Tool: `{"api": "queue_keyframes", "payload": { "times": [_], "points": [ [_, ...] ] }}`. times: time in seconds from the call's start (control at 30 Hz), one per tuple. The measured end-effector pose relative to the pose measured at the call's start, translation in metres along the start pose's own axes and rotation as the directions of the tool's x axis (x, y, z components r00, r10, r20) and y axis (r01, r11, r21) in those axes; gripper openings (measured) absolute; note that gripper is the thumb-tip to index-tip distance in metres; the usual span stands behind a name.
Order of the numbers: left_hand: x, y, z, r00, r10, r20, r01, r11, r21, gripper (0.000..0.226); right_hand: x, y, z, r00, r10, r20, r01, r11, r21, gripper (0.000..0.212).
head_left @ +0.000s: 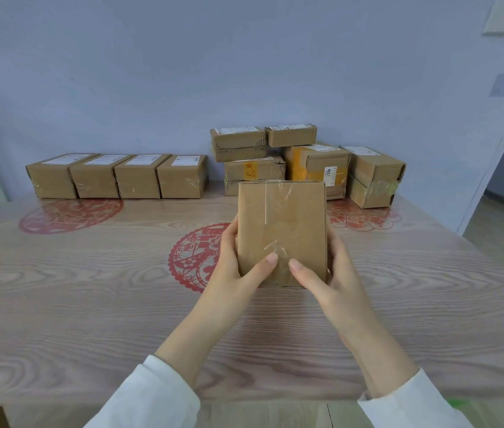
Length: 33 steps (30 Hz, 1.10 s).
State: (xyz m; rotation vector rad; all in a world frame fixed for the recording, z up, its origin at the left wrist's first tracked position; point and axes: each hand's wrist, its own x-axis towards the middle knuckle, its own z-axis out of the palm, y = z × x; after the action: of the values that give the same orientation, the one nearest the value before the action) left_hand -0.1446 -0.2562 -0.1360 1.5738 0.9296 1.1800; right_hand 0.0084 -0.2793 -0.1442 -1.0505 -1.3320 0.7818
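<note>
A brown cardboard box (281, 223), sealed with clear tape, is held up on end above the middle of the wooden table (90, 304). My left hand (232, 267) grips its left side, thumb laid across the near face. My right hand (331, 273) grips its right side, thumb also on the near face. The two thumb tips almost meet low on the box. The fingers of both hands are hidden behind it.
A row of several labelled cardboard boxes (118, 176) stands along the back left of the table. A stacked pile of boxes (306, 162) sits at the back right, against the wall. Red paper-cut decorations (192, 257) lie flat on the tabletop. A doorway opens at far right.
</note>
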Motion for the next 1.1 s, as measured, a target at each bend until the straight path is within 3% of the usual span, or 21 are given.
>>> {"api": "queue_keyframes", "payload": {
  "times": [0.17,0.37,0.77,0.93,1.1],
  "points": [
    [0.0020,-0.0024,0.0024,1.000,-0.007,0.019,0.006,1.000,0.014,0.102,0.0028,0.0005,-0.0004,0.999,-0.011,-0.030,0.009,0.996,-0.088,0.090],
    [0.0023,-0.0037,0.0020,0.999,0.021,0.029,-0.021,1.000,0.011,0.087,0.0009,0.0033,0.0015,0.999,0.001,-0.042,-0.004,0.998,-0.063,0.087],
    [0.0018,-0.0017,0.0011,1.000,0.015,0.002,-0.015,1.000,-0.011,0.087,0.0006,-0.0002,0.0060,0.997,0.001,-0.077,-0.001,1.000,0.007,0.086],
    [0.0046,-0.0023,0.0002,0.999,0.040,-0.034,-0.042,0.998,-0.053,0.094,0.0003,0.0010,0.0076,0.996,-0.039,-0.085,0.037,0.999,-0.025,0.078],
    [0.0035,-0.0058,0.0010,0.999,0.044,-0.032,-0.047,0.996,-0.080,0.086,-0.0014,0.0030,0.0071,0.997,-0.016,-0.081,0.016,1.000,-0.001,0.070]
  ]
}}
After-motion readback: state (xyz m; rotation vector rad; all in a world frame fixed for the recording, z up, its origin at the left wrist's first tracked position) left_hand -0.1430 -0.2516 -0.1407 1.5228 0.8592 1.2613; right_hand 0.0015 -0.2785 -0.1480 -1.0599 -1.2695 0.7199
